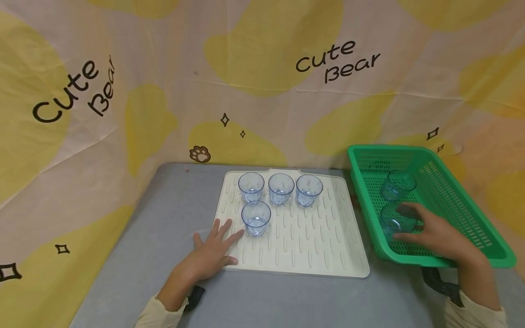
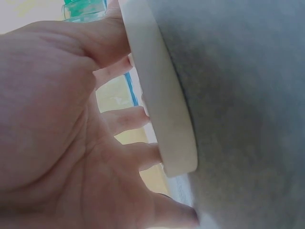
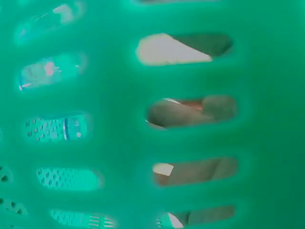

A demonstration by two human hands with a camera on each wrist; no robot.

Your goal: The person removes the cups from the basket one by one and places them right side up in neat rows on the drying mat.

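Note:
My right hand (image 1: 436,232) reaches into the green basket (image 1: 455,191), its thumb and fingers curved round a clear blue glass (image 1: 389,223). Behind that glass a second blue glass (image 1: 395,184) stands in the basket. My left hand (image 1: 211,255) lies with spread fingers on the left edge of a white draining tray (image 1: 303,255); in the left wrist view its fingers (image 2: 131,119) touch the tray's rim. Close to those fingertips stands a glass (image 1: 256,221). In the right wrist view the slotted basket wall (image 3: 114,143) hides most of the right hand.
Three more glasses stand in a row along the tray's back: left glass (image 1: 251,187), middle glass (image 1: 280,189) and right glass (image 1: 309,190). The basket sits just right of the tray on a grey table (image 1: 172,205). A patterned cloth (image 1: 262,82) hangs behind.

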